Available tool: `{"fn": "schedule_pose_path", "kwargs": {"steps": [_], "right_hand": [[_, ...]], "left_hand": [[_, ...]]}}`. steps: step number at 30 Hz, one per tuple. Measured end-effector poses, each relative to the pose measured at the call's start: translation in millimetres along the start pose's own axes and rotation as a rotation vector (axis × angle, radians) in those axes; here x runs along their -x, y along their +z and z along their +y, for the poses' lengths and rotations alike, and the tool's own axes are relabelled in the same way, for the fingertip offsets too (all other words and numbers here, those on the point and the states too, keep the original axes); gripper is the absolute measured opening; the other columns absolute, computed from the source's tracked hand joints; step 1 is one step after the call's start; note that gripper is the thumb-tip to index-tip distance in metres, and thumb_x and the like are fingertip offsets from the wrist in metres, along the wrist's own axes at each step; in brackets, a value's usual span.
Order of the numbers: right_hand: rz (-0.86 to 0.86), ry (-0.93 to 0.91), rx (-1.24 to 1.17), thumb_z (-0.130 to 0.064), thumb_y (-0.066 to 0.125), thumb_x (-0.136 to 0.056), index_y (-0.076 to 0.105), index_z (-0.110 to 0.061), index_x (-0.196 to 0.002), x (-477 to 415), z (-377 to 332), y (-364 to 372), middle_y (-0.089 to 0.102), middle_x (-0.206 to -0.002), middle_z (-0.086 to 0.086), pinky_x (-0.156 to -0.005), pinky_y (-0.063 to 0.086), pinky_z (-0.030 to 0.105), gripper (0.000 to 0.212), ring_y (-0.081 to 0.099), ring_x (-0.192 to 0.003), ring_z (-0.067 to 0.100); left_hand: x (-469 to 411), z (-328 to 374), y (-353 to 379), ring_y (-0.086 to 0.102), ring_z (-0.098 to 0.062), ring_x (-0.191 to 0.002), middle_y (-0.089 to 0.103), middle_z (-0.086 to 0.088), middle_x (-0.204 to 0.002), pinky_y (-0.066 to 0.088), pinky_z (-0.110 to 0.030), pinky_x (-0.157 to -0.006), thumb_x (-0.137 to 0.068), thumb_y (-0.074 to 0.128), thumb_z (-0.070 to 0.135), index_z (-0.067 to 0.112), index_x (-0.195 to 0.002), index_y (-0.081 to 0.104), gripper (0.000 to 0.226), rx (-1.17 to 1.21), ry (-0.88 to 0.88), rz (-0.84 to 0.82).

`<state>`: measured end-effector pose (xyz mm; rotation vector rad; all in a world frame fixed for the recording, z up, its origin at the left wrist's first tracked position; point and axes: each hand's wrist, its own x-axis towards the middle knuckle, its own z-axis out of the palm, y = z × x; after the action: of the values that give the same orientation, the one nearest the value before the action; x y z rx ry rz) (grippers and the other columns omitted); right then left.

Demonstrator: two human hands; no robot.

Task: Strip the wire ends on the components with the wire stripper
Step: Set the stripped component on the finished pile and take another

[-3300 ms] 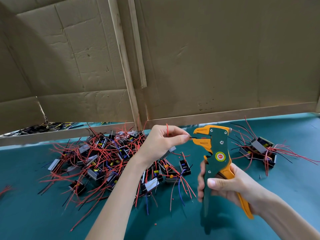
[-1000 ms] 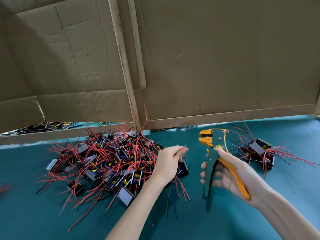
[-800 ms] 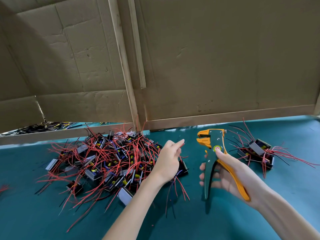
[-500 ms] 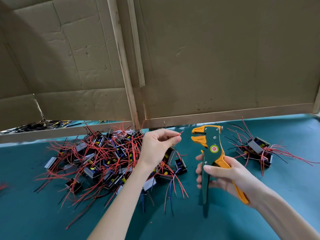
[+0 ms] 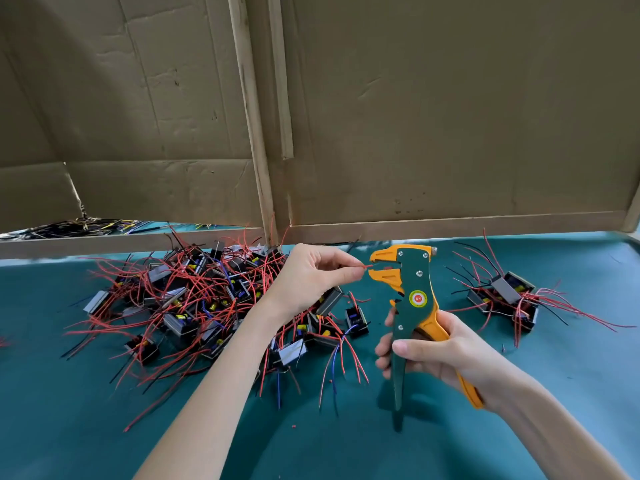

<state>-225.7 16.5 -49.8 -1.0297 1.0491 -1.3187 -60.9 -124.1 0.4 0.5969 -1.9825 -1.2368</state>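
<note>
The teal table mat (image 5: 450,448) fills the near ground, with a small red scrap (image 5: 293,426) lying on it between the two forearms. Just past that, on the right, the right hand (image 5: 441,355) is wrapped around the two handles of the wire stripper (image 5: 415,282), fingers on the green handle and palm against the orange one. The tool stands roughly upright above the mat, its head pointing left and its orange jaws standing apart.

A little farther and to the left, the left hand (image 5: 311,278) pinches a red wire (image 5: 365,266) between thumb and forefinger. The wire's tip reaches the mouth of the stripper (whether it sits fully between the jaws cannot be told). A grey-and-black component (image 5: 329,301) hangs below this hand, partly hidden by it.

Behind and left of the left forearm lies a large tangled pile of components (image 5: 194,299) with red, black and blue leads spreading over the mat. Well apart, at the far right, is a smaller cluster of components (image 5: 502,299).

At the far edge stands a cardboard wall (image 5: 450,116) braced by a wooden strip (image 5: 256,133). Through a gap low on the far left shows a bundle of dark wires (image 5: 79,226).
</note>
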Motion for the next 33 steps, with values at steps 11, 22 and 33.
{"fn": "schedule_pose_path", "kwargs": {"steps": [11,22,33], "right_hand": [[-0.011,0.012,0.065,-0.013,0.086,-0.06,0.056,0.003,-0.103,3,-1,2,0.066,-0.08,0.025,-0.071,0.057,0.042,0.055,0.066,-0.071,0.039],[-0.004,0.013,0.135,-0.035,0.097,-0.05,0.058,-0.001,-0.088,4,3,7,0.06,-0.066,0.018,-0.059,0.054,0.04,0.063,0.06,-0.058,0.034],[0.251,-0.031,0.21,-0.038,0.085,-0.057,0.053,-0.018,-0.06,2,18,33,0.049,-0.047,0.009,-0.041,0.042,0.027,0.038,0.045,-0.037,0.021]], "left_hand": [[2,9,-10,0.064,-0.006,-0.07,0.073,0.005,-0.072,0.051,-0.015,-0.07,-0.081,0.075,0.009,0.018,-0.079,0.076,0.009,-0.114,-0.017,-0.133],[6,13,-19,0.065,-0.001,-0.069,0.073,0.003,-0.074,0.046,-0.01,-0.066,-0.081,0.074,0.008,0.012,-0.083,0.076,0.004,-0.115,-0.074,-0.195],[8,11,-22,0.065,-0.003,-0.069,0.073,0.0,-0.074,0.051,-0.015,-0.068,-0.082,0.073,0.008,0.011,-0.082,0.075,0.004,-0.137,-0.112,-0.175]]}}
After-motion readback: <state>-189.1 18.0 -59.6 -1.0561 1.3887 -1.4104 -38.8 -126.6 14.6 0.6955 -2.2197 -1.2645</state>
